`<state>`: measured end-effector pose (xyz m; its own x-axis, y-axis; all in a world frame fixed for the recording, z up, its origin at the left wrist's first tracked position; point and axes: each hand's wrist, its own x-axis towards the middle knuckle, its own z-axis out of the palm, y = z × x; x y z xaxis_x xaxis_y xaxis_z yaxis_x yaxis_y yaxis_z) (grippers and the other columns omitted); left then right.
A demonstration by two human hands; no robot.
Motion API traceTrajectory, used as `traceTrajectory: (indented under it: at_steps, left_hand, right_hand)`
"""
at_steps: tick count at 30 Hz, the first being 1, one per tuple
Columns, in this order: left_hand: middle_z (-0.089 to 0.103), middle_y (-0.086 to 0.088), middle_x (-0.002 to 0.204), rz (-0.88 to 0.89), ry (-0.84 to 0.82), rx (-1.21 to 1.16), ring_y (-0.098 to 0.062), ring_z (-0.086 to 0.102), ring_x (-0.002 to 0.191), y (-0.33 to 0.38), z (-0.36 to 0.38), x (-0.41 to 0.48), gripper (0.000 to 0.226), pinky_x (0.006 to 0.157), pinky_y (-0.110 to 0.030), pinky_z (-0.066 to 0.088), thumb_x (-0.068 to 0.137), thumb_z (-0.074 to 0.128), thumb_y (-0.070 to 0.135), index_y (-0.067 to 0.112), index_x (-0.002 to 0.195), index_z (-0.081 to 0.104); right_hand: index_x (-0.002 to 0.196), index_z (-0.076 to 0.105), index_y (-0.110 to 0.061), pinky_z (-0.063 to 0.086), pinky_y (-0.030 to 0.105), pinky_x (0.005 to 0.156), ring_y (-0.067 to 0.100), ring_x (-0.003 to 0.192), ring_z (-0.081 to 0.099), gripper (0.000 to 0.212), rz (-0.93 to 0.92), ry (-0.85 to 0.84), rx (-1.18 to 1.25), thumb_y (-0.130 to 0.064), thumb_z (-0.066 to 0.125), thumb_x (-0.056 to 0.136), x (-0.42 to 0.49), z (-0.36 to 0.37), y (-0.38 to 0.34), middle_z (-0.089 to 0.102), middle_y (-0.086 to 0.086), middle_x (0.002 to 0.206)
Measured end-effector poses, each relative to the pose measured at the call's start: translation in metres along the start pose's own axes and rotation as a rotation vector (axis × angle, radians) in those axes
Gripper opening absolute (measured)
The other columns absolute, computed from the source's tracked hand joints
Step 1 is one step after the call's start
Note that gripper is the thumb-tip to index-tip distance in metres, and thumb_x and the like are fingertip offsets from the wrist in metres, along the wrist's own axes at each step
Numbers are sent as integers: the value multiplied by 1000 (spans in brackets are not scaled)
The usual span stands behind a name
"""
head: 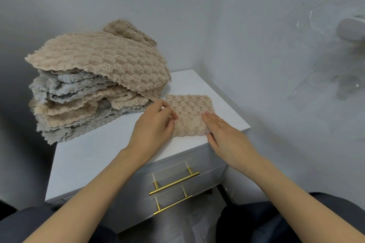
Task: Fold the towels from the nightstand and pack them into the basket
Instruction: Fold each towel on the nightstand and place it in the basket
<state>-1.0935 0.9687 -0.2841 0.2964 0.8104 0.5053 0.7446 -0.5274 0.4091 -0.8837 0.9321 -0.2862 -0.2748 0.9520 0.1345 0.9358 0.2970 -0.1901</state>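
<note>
**A:** A pale corner of the room, bare walls, and a white nightstand [110, 156] with brass drawer handles [173, 182]. On its left sits a loose pile of towels [94, 77], beige and grey in layers, slumping over the edge.

**B:** The action is at front right. A small folded towel [189, 108], beige and waffle-textured, lies flat near the nightstand's front edge. The left hand [156, 124] has its fingers curled at the towel's left edge and seems to pinch it there. The right hand [223, 132] lies flat with its fingers straight, pressing the right end.

**A:** How will it handle?

**B:** I'd say light, plush and completely limp. Lifted by one corner, the fold would likely fall open. It's not slippery or fragile, but it's springy, so the layers want to puff back up.

**A:** So where should it be held?

**B:** Best to clamp both short ends through all the layers, or slide a palm underneath. No basket is in view, so the packing isn't done yet, and that pile is a lot of folding to come.
</note>
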Motion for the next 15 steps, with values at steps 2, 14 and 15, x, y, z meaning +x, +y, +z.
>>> traceTrajectory:
  at_steps: [2, 14, 15]
  left_hand:
    - [64, 1, 102, 154, -39, 35, -20, 59, 93, -2, -2, 0, 16, 80, -36, 48, 89, 59, 7, 12, 100, 70]
    - [67, 4, 110, 16, -202, -103, -11, 59, 102, -18, -10, -1, 33, 90, -22, 43, 87, 62, 18, 18, 119, 65]
    - [69, 5, 106, -35, -209, -149, -10, 60, 97, -18, -11, 0, 27, 87, -26, 46, 88, 61, 19, 18, 114, 68]
  right_hand:
    - [152, 17, -23, 21, 26, 114, 10, 146, 15, 52, -10, 12, 19, -19, 33, 103, 1, -1, 2, 15, -4, 160]
    - [134, 53, -20, 39, 20, 89, 10, 123, 40, 43, -78, 129, 55, -9, 47, 93, 12, -8, 12, 53, -9, 127]
    - [133, 53, -20, 37, 20, 85, 11, 118, 42, 40, -50, 122, 111, -12, 46, 94, 13, -10, 12, 54, -11, 118]
